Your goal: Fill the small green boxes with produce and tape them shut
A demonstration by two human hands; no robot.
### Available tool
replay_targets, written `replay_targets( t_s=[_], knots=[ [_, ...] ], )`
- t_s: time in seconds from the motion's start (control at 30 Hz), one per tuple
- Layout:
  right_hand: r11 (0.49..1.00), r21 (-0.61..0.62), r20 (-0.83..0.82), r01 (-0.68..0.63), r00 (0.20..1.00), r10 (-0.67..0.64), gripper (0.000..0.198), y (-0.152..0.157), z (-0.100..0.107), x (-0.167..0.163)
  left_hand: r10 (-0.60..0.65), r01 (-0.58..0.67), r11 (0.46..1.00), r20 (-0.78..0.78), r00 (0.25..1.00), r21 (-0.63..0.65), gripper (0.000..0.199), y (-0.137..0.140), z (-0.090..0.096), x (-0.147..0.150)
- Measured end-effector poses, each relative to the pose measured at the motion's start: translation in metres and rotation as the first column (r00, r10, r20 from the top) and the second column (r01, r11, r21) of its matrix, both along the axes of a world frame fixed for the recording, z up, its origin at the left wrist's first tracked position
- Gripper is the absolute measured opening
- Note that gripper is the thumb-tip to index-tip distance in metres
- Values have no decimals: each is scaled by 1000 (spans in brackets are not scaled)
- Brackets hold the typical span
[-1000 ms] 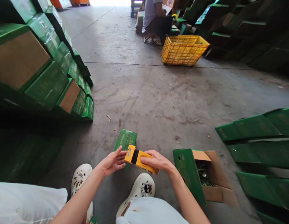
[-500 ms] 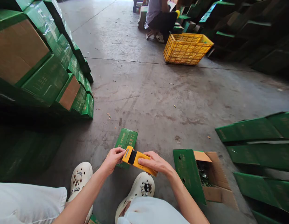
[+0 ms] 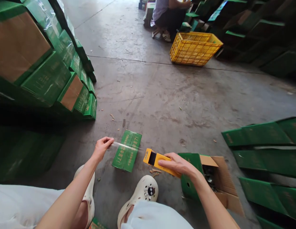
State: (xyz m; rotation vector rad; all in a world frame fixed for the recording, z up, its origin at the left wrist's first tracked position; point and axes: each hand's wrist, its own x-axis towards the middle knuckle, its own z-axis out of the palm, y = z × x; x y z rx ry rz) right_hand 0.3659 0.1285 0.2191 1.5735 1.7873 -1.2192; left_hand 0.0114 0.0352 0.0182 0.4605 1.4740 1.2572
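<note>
My right hand (image 3: 173,163) is closed around a yellow tape dispenser (image 3: 159,161) with a black band near its front end. Clear tape (image 3: 125,145) stretches from the dispenser leftward to my left hand (image 3: 103,147), whose fingers pinch its free end. Below the taut strip, a closed green cardboard box (image 3: 127,156) with printed characters lies on the floor in front of my feet. The strip crosses over the box; whether it touches the top I cannot tell.
An open green box (image 3: 189,184) with dark contents lies to my right, its brown flaps spread. Stacked green cartons (image 3: 47,76) rise at left, and more boxes (image 3: 260,133) stand at right. Further off, a yellow plastic crate (image 3: 195,49) sits near a crouching person (image 3: 168,16).
My hands have moved apart: the left hand went left with the tape's end, the right hand went right with the dispenser. A length of clear tape now spans between them.
</note>
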Motion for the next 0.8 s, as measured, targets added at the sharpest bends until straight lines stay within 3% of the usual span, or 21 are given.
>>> replay_targets(
  t_s=[0.23, 0.47, 0.57, 0.67, 0.73, 0.8],
  knots=[
    [999, 23, -6, -24, 1000, 24, 55, 11, -36, 4, 2, -6, 998, -52, 999, -64, 61, -3, -32, 13],
    [994, 38, 71, -101, 993, 98, 55, 12, -71, -10, -60, 39, 986, -127, 990, -164, 63, 2, -53, 62],
    [988, 63, 98, -138, 986, 132, 55, 12, -77, -18, -75, 20, 976, -246, 966, -219, 60, 4, -49, 55],
    [985, 76, 132, -156, 981, 145, 55, 11, -76, -22, -136, 29, 972, -464, 876, -232, 60, -1, -36, 43],
    [982, 82, 147, -168, 977, 155, 55, 11, -74, -25, -161, 84, 984, -574, 803, -158, 50, -10, -20, 50],
    [980, 87, 145, -181, 975, 167, 56, 11, -71, -28, -203, 175, 979, -656, 727, -109, 53, -22, 0, 73]
  ],
)
